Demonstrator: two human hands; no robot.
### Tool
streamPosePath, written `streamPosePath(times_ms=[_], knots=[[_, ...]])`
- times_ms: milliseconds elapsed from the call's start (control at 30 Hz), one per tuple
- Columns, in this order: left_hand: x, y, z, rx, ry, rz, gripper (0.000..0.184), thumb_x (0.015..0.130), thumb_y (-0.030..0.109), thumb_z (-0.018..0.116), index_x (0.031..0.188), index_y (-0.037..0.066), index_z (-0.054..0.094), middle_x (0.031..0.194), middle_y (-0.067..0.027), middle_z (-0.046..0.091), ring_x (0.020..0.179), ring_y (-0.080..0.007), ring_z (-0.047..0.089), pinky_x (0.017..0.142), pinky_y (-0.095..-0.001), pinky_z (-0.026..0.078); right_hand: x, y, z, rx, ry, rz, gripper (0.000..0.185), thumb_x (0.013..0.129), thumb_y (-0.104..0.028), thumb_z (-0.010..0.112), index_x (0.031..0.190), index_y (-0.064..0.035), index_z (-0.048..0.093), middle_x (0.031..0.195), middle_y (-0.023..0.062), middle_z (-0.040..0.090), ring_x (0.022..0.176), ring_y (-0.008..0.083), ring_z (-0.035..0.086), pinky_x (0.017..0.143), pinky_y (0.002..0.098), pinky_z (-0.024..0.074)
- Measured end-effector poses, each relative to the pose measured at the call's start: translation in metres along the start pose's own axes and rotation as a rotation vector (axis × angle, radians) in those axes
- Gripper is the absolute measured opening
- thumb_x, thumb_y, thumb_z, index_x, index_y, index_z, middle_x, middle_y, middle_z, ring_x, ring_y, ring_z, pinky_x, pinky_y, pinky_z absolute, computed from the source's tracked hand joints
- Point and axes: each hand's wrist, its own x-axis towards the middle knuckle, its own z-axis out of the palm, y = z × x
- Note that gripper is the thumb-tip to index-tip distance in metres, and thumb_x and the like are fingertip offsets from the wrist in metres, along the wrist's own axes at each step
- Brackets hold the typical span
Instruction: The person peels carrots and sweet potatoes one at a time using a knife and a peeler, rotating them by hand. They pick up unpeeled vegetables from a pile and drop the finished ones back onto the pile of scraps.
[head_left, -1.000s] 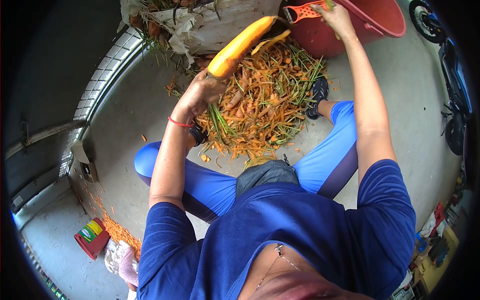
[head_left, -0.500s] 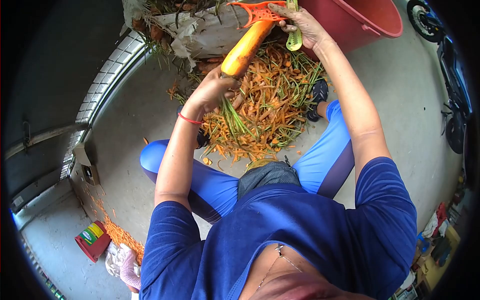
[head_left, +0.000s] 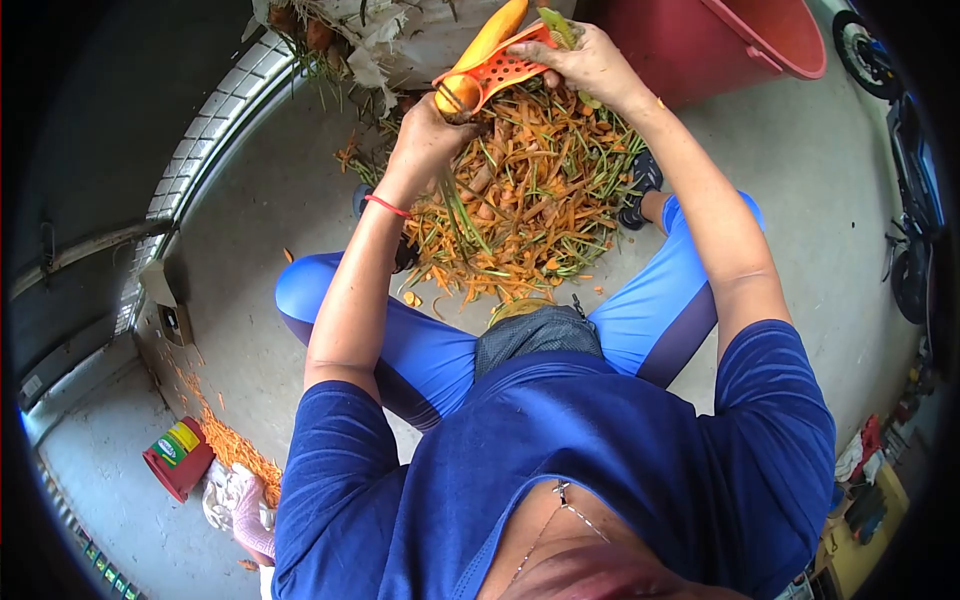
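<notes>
My left hand grips a carrot by its leafy end, and green stems hang below the fist. The carrot slants up and away, its surface bright orange. In my right hand is an orange peeler with a perforated plastic body, its blade end against the carrot near my left fingers. A yellow-green strip, which looks like part of the peeler's handle, shows by my right fingers. Under both hands lies a pile of peelings mixed with green stems.
A large red tub stands at the upper right. A torn whitish sack with carrots is at the top. More orange shreds lie at lower left beside a small red bucket. A motorbike stands at the far right.
The peeler has come down along the carrot from its far part to near my left hand. My right hand moved lower with it, and the carrot's near end has tilted up into view.
</notes>
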Motion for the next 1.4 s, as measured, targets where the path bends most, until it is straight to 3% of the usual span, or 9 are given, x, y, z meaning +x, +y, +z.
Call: streamPosePath(times_ms=[300, 467, 533, 633, 867, 1067, 1167, 1333, 1400], knots=[[-0.01, 0.016, -0.001, -0.058, -0.026, 0.042, 0.038, 0.077, 0.006, 0.069, 0.112, -0.003, 0.058, 0.094, -0.0026, 0.065, 0.085, -0.0092, 0.058, 0.079, -0.0251, 0.047, -0.003, -0.003, -0.013, -0.097, 0.015, 0.069, 0.031, 0.084, -0.041, 0.072, 0.096, -0.0122, 0.072, 0.065, -0.0051, 0.059, 0.054, 0.0009, 0.052, 0.048, 0.0182, 0.0406], [-0.015, 0.01, -0.01, -0.049, -0.053, -0.042, 0.041, 0.073, 0.008, 0.069, 0.112, -0.001, 0.058, 0.089, -0.0041, 0.066, 0.078, -0.0092, 0.058, 0.073, -0.0249, 0.048, 0.015, 0.011, -0.102, -0.184, 0.469, 0.207, 0.024, 0.088, -0.031, 0.069, 0.091, -0.0074, 0.067, 0.059, -0.001, 0.054, 0.036, 0.007, 0.041, 0.03, 0.0219, 0.0274], [-0.02, 0.011, -0.011, -0.109, -0.082, -0.113, 0.04, 0.073, 0.008, 0.069, 0.111, -0.001, 0.059, 0.089, -0.0028, 0.065, 0.076, -0.0086, 0.057, 0.07, -0.0242, 0.048, 0.031, 0.068, -0.141, -0.237, 0.646, -0.04, 0.027, 0.086, -0.034, 0.071, 0.087, -0.0077, 0.065, 0.059, -0.001, 0.053, 0.035, 0.0069, 0.04, 0.028, 0.0237, 0.0264], [-0.019, 0.019, -0.017, -0.252, -0.144, -0.232, 0.033, 0.077, 0.004, 0.065, 0.11, 0.001, 0.059, 0.08, 0.0012, 0.059, 0.067, -0.0061, 0.051, 0.061, -0.0228, 0.044, 0.0, -0.032, -0.099, -0.092, 0.521, 0.138, 0.027, 0.086, -0.035, 0.072, 0.087, -0.0082, 0.066, 0.06, -0.0015, 0.053, 0.038, 0.0063, 0.039, 0.032, 0.0232, 0.0283], [-0.013, 0.018, -0.009, -0.337, -0.245, -0.233, 0.03, 0.081, 0.002, 0.066, 0.109, 0.001, 0.057, 0.076, 0.0046, 0.054, 0.058, -0.003, 0.044, 0.051, -0.0187, 0.035, 0.002, -0.004, 0.005, -0.036, -0.062, 0.041, 0.036, 0.082, -0.04, 0.075, 0.094, -0.0071, 0.068, 0.067, -0.0047, 0.059, 0.053, 0.0029, 0.049, 0.05, 0.0199, 0.0416], [-0.02, 0.027, -0.01, -0.284, -0.274, -0.15, 0.032, 0.08, 0.001, 0.063, 0.111, 0.001, 0.055, 0.078, 0.0042, 0.054, 0.059, -0.0027, 0.045, 0.051, -0.0197, 0.036, 0.005, 0.002, -0.005, -0.075, -0.025, 0.01, 0.034, 0.082, -0.039, 0.076, 0.097, -0.0095, 0.07, 0.063, -0.0053, 0.056, 0.05, 0.0024, 0.048, 0.048, 0.0198, 0.0398], [-0.023, 0.028, -0.007, -0.294, -0.253, -0.146, 0.034, 0.079, 0.0, 0.06, 0.113, 0.0, 0.053, 0.077, 0.0043, 0.052, 0.058, -0.0023, 0.044, 0.049, -0.0198, 0.035, 0.001, -0.029, -0.046, -0.051, 0.121, 0.261, 0.03, 0.084, -0.037, 0.073, 0.091, -0.008, 0.07, 0.058, -0.0019, 0.053, 0.045, 0.0061, 0.045, 0.041, 0.022, 0.0334], [-0.022, 0.012, -0.014, -0.3, -0.297, -0.284, 0.031, 0.079, 0.001, 0.061, 0.109, -0.002, 0.055, 0.081, -0.0019, 0.059, 0.062, -0.0046, 0.058, 0.046, -0.0199, 0.037, 0.021, 0.037, -0.125, -0.388, 0.637, -0.002, 0.031, 0.086, -0.023, 0.071, 0.109, -0.0032, 0.067, 0.062, 0.0002, 0.056, 0.048, 0.009, 0.048, 0.048, 0.0261, 0.0419], [-0.019, 0.013, -0.017, -0.259, -0.247, -0.275, 0.034, 0.077, 0.005, 0.064, 0.11, -0.001, 0.057, 0.08, -0.0038, 0.062, 0.062, -0.0097, 0.058, 0.054, -0.024, 0.042, 0.025, 0.037, -0.134, -0.216, 0.546, 0.104, 0.026, 0.085, -0.025, 0.072, 0.099, -0.0043, 0.069, 0.06, -0.0008, 0.055, 0.046, 0.0071, 0.047, 0.045, 0.0244, 0.0395]])
